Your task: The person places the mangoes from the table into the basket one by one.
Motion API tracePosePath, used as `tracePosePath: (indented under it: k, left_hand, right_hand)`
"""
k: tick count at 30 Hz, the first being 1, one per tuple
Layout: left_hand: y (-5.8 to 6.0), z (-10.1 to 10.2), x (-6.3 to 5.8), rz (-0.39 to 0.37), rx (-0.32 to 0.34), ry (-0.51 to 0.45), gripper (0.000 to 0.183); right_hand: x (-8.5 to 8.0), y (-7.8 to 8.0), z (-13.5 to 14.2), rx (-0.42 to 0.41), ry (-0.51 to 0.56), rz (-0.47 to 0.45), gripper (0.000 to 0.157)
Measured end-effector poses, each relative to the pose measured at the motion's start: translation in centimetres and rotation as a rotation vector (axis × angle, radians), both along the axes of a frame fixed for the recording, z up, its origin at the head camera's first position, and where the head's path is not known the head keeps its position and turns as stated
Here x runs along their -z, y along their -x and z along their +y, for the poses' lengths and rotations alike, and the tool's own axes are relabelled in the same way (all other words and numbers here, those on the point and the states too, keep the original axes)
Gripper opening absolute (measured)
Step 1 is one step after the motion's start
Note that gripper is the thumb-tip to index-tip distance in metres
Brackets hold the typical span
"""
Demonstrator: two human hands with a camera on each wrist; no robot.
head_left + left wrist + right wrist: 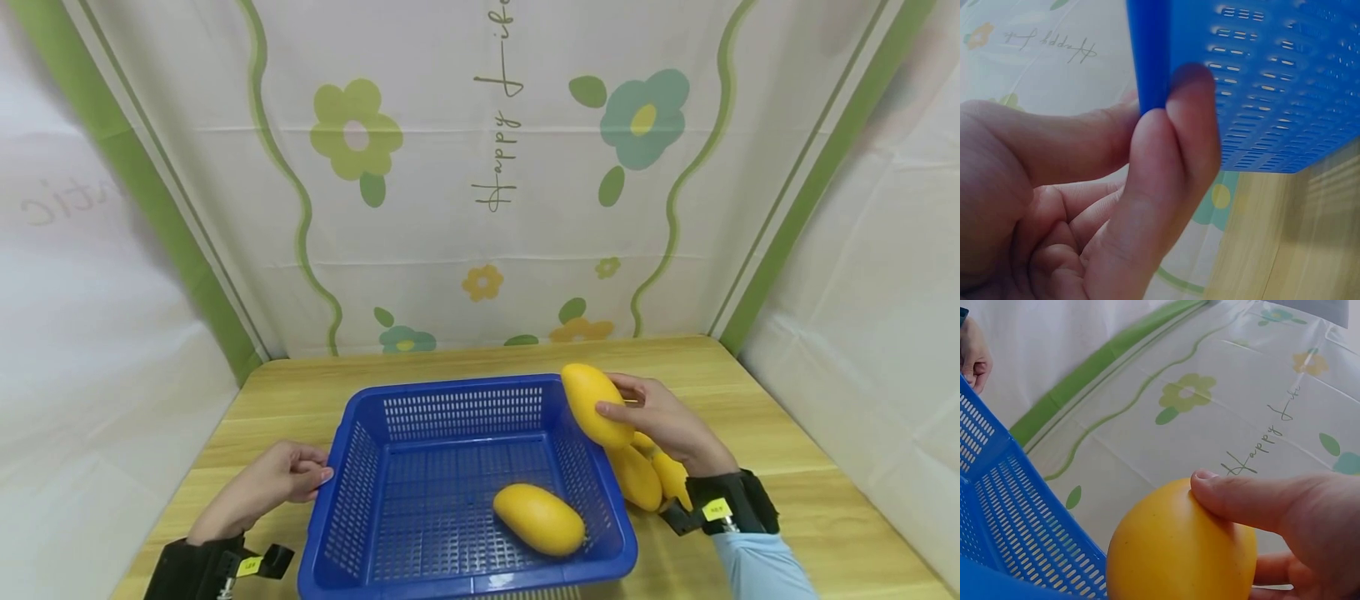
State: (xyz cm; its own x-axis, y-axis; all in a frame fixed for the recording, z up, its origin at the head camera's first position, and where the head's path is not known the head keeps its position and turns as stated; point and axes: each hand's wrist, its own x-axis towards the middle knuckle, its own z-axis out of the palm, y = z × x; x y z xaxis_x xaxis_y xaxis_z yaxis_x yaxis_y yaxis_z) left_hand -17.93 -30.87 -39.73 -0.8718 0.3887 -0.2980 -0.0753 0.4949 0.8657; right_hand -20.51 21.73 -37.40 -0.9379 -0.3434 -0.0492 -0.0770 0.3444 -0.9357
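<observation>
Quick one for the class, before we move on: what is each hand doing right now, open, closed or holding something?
Left hand: closed, pinching the blue basket's rim.
Right hand: closed, holding a yellow mango.

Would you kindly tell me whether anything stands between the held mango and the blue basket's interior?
Only the basket's right rim appears close: the held mango overlaps it in the head view, clearance uncertain. Beyond, nothing visible blocks the way; the mango inside lies toward the near side.
</observation>
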Motion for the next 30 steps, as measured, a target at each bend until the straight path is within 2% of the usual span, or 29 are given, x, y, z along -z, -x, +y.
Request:
tracePosePath:
  k: [11, 20, 27, 30]
  left_hand:
    - [-0.2, -0.1, 0.2, -0.009, 0.001, -0.013, 0.042]
    - [-0.1, -0.1, 0.3, -0.008, 0.007, -0.024, 0.039]
    - [-0.1, -0.1, 0.3, -0.005, 0.015, -0.020, 0.037]
    - [0.0, -0.1, 0.3, 0.006, 0.021, -0.020, 0.036]
  right_hand:
    - [-0.1, -0.1, -1.0, 0.007, -0.040, 0.003, 0.066]
    - [0.3, 0.1, -1.9, -0.034, 0.019, -0.013, 0.062]
    - [0.3, -0.4, -2.5, -0.043, -0.029, 0.022, 0.061]
    - [0.3, -0.5, -2.7, -0.047, -0.010, 0.004, 0.062]
